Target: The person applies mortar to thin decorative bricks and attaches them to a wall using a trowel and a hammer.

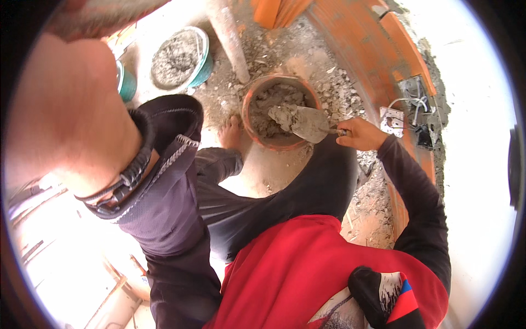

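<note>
My right hand (359, 134) is closed round the handle of a trowel (313, 125). Wet grey mortar (282, 116) lies on the blade toward its tip. The blade is over an orange-brown bucket (247, 118), which has more mortar inside. Close to the camera at the upper left, my left hand (76, 93) is raised, with a dark braided band on the wrist. Its fingers are hidden. Just above it, a rough reddish-brown piece (104, 19) crosses the top edge; I cannot tell whether the hand touches it.
A teal bucket (204, 70) full of mortar stands at the upper left, with another teal bucket (127, 83) partly hidden beside it. An orange hollow-brick wall (350, 52) curves along the right, with an electrical box and loose wires (419, 104). Rubble (339, 90) lies along its foot.
</note>
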`<state>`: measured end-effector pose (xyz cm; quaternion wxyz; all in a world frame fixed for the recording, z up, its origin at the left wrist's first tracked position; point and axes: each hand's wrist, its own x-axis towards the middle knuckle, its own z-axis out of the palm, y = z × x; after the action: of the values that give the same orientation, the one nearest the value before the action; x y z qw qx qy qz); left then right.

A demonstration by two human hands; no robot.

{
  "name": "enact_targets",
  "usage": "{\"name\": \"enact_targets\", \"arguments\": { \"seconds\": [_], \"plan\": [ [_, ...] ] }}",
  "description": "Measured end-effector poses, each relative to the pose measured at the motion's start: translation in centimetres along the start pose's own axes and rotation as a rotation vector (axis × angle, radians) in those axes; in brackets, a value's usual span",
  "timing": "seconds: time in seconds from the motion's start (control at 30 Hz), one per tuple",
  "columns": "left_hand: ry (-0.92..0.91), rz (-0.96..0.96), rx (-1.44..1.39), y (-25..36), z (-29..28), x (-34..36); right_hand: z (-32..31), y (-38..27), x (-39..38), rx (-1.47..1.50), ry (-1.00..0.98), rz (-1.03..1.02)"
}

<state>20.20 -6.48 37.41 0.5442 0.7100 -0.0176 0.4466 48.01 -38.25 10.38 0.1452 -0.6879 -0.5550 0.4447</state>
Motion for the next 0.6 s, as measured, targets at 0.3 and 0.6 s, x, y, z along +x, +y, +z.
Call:
{"name": "enact_targets", "arguments": {
  "seconds": [0.3, 0.6],
  "plan": [
    [0.031, 0.022, -0.025, -0.7, -1.5, 0.7, -6.3, -8.0, -11.1, 0.516, 0.615, 0.039],
    [0.033, 0.096, 0.162, -2.3, -3.7, 1.8, -14.9, -4.4, -10.2, -0.832, 0.897, 0.338]
  ]
}}
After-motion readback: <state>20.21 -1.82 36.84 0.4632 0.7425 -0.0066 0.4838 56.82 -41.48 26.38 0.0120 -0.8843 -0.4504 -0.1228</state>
